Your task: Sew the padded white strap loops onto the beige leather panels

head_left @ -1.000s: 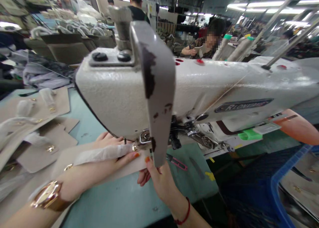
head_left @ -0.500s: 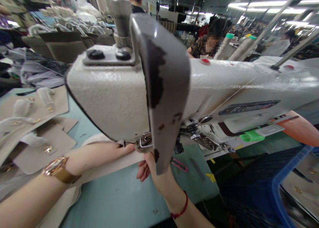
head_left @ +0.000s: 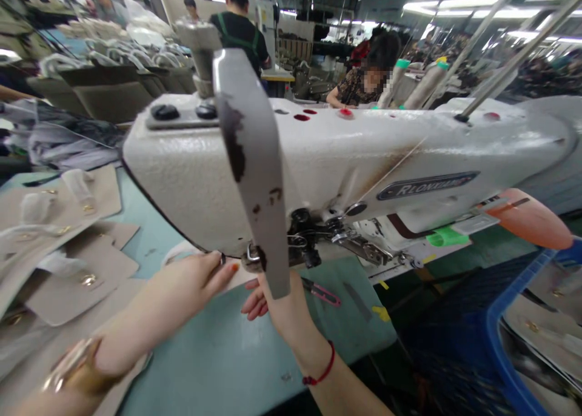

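A white sewing machine [head_left: 182, 179] fills the middle, its grey metal guard [head_left: 259, 191] hanging in front of the needle area. Under the machine head lies a beige panel [head_left: 239, 278], mostly hidden. My left hand [head_left: 200, 279] grips this panel on the left of the needle area, its fingers partly behind the head. On the near side, my right hand [head_left: 284, 304] is by the panel's edge with fingers curled. The guard covers its thumb and forefinger, so their contact is hidden. Pink-handled thread snips [head_left: 325, 293] lie right of that hand.
Beige bag panels [head_left: 86, 270] with gold fittings are heaped at left on the green table [head_left: 204, 355]. A blue crate [head_left: 495, 325] holding more panels stands at right. Behind the machine are thread cones [head_left: 422, 88], a seated co-worker [head_left: 359, 88] and a standing person [head_left: 236, 34].
My left hand has drawn back left and towards me from beneath the machine head, and more of it shows. My right hand stays by the needle area. The view has shifted slightly.
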Tool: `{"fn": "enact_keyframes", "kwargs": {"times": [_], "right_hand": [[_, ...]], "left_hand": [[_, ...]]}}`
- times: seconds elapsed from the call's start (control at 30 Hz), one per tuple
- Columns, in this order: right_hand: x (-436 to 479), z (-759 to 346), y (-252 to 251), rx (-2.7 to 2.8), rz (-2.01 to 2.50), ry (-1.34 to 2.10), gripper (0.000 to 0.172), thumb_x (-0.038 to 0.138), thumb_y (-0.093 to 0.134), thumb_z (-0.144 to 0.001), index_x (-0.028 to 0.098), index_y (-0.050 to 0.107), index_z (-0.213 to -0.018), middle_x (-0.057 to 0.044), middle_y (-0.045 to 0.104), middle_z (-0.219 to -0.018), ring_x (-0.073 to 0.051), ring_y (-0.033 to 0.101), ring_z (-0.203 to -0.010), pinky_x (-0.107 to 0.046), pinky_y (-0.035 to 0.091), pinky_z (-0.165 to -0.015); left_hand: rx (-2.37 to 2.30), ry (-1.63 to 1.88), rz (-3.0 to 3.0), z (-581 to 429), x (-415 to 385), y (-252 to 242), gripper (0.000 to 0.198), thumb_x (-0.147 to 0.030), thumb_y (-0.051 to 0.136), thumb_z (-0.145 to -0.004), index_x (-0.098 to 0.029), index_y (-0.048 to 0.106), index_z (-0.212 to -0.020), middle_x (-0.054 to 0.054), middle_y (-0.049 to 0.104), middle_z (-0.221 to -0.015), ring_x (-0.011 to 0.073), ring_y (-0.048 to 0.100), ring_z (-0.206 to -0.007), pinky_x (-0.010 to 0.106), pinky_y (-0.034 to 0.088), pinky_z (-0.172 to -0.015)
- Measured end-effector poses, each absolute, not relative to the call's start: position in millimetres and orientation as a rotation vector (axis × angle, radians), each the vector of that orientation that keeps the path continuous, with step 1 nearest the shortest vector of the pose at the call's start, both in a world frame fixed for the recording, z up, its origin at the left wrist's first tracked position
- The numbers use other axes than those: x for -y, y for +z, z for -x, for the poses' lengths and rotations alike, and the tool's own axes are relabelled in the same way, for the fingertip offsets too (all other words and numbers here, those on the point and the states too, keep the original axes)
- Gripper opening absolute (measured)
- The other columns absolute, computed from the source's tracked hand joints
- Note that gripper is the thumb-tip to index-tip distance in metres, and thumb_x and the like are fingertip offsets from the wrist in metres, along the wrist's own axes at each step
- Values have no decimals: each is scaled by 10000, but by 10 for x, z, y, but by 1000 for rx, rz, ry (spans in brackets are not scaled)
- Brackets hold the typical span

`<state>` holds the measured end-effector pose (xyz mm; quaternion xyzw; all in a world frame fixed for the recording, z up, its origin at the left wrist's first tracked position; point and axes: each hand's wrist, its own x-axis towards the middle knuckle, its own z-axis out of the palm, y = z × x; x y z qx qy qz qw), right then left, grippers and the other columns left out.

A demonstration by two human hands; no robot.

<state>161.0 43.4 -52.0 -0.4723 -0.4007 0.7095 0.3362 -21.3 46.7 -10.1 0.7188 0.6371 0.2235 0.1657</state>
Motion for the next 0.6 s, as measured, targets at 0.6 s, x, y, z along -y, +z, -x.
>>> {"fn": "enact_keyframes", "kwargs": {"times": [0.6], "right_hand": [[107, -2096, -909, 1769, 1270, 1323, 495, 399, 336, -1000, 150, 635, -694, -51, 665, -590, -116, 608, -520, -203, 426, -548]], "left_hand": [[-1225, 1275, -507, -547, -344, -599, 408, -390, 842, -600, -154, 513, -553, -59, 424, -534, 73, 343, -513, 195, 305, -474]]}}
